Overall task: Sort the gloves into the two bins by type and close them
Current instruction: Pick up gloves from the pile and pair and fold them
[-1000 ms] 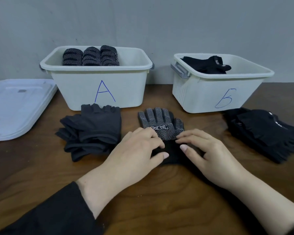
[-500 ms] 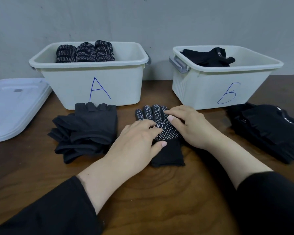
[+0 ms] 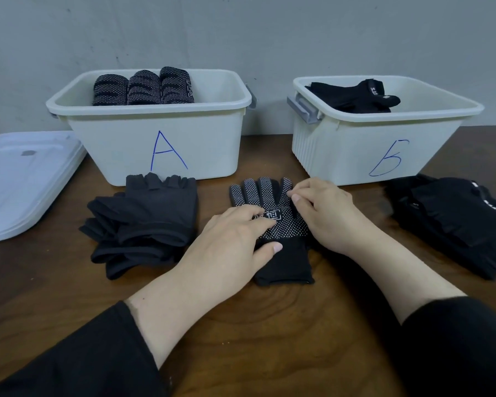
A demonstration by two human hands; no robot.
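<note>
Wooden table [image 3: 241, 325]: dotted glove [image 3: 267, 196] flat under left hand [image 3: 229, 247], fingers straight; right hand [image 3: 324, 213] curled, pinching its fingers

The setting looks like a plain sorting station in a storeroom or small workshop, not a lived-in home. A dark wooden table [image 3: 264, 305] with visible grain stands against a bare grey wall [image 3: 241, 32], scuffed and unpainted. At 11 o'clock and 1 o'clock sit two white plastic bins, bin A [image 3: 155, 150] and bin B [image 3: 364, 150], each hand-lettered in blue marker. At 9 o'clock a white lid [image 3: 20, 181] lies flat. Bulk stacks of dark gloves, one at 10 o'clock [image 3: 143, 227] and one at 3 o'clock [image 3: 455, 224], suggest stock handling.
</note>
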